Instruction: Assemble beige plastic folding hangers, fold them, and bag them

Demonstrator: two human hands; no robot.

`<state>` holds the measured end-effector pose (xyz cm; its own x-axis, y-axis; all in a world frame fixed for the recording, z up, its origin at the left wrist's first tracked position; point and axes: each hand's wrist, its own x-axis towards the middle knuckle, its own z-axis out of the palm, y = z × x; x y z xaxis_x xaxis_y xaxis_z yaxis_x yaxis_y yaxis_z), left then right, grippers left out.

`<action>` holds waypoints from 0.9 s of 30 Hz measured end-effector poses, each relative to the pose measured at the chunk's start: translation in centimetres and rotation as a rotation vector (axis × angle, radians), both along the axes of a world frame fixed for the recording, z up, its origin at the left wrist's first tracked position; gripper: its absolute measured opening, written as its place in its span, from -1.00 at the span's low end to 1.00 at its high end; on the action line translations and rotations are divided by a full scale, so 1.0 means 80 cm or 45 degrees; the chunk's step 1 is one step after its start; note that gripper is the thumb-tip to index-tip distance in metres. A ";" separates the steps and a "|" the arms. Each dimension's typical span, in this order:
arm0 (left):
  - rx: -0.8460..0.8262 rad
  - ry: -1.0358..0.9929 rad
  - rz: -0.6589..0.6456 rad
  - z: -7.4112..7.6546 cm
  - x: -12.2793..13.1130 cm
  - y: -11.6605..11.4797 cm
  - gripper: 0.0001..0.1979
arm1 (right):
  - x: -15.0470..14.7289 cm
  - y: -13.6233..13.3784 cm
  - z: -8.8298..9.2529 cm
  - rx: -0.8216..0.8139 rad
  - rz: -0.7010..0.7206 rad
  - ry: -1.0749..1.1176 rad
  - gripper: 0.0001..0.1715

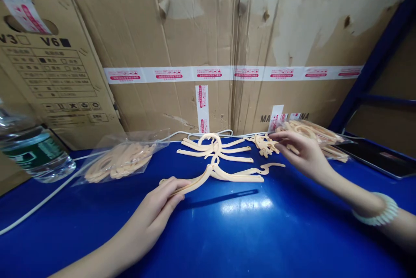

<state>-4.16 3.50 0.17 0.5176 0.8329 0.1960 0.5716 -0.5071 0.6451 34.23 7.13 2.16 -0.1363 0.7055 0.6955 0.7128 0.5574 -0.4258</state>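
Note:
My left hand pinches one arm of a beige plastic folding hanger and lifts that side off the blue table. The hanger's other arm stretches to the right, with a curved hook piece close to its end. Behind it lie several more beige hanger parts, overlapping around a ring-shaped piece. My right hand hovers by a small pile of beige hook pieces, its fingers stretched forward and apart. Nothing shows between them.
Clear bags of beige parts lie at left and right. A water bottle stands at far left. A dark flat device lies at right. A white cable crosses the table; cardboard walls the back.

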 end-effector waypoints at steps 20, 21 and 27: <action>-0.026 -0.084 0.091 0.007 0.006 0.000 -0.71 | 0.023 0.039 -0.025 0.030 0.097 -0.713 -0.72; -0.024 -0.082 0.089 0.007 0.006 0.000 -0.71 | 0.024 0.037 -0.025 0.040 0.071 -0.691 -0.71; -0.021 -0.065 0.081 0.009 0.005 0.000 -0.69 | 0.027 0.034 -0.021 0.030 -0.009 -0.663 -0.72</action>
